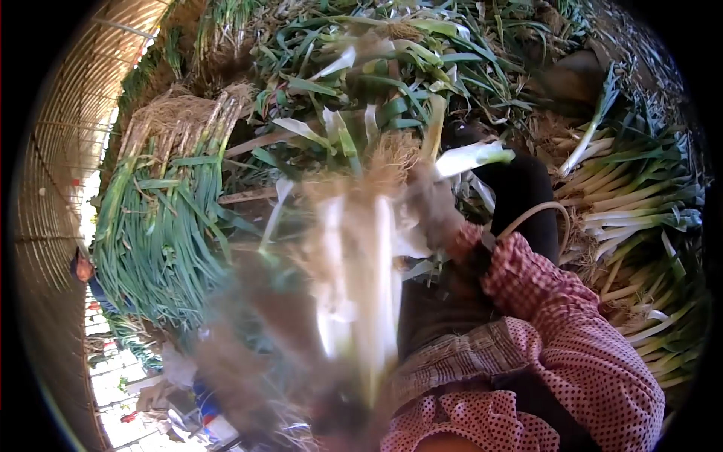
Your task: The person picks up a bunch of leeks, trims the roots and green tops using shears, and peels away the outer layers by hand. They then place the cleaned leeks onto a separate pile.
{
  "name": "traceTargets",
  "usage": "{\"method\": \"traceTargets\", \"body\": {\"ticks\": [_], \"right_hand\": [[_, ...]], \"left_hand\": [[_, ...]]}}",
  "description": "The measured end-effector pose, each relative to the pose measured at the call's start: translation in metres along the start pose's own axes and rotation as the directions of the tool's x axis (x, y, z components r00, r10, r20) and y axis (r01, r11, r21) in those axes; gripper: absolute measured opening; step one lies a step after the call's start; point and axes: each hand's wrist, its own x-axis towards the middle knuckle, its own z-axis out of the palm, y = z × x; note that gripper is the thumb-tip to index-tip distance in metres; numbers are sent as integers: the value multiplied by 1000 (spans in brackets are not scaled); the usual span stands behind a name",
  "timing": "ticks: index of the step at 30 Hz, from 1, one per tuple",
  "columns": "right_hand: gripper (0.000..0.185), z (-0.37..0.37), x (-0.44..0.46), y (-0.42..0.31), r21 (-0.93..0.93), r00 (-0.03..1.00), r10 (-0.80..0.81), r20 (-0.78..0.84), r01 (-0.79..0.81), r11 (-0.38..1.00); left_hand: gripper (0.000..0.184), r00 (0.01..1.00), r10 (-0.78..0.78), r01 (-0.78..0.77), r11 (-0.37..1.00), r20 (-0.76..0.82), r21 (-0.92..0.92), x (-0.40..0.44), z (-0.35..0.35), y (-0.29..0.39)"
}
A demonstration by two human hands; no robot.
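A bunch of leeks [358,286] is held up close to the camera, its tangled roots [392,162] at the top and its white stalks pointing down. At the lower end of the stalks is my left hand [335,410], a dark smear of motion that seems closed around the bunch. My right hand [437,207] is beside the roots, at the end of a checked pink cuff. Motion blurs its fingers, so their grip does not show. Near it is a pale, loose leek leaf [474,158]; whether the hand touches the leaf is unclear.
Trimmed leeks [625,203] lie in a row at the right. A pile of untrimmed leeks [162,203] rests at the left, roots upward. Stripped leaves [376,68] heap up ahead. A curved ribbed wall [56,166] runs along the left side.
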Motion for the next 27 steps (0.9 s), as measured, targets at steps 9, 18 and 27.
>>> {"method": "traceTargets", "body": {"ticks": [9, 18, 27], "right_hand": [[70, -26, 294, -97, -208, 965, -213, 154, 242, 948], [83, 44, 89, -126, -526, 194, 587, 786, 708, 471], [58, 64, 11, -70, -309, -198, 712, 674, 800, 515]], "left_hand": [[46, 968, -104, 71, 986, 230, 148, 7, 2, 28], [47, 885, 237, -442, 697, 400, 565, 0, 45, 54], [48, 766, 391, -643, 452, 510, 618, -10, 61, 60]]}}
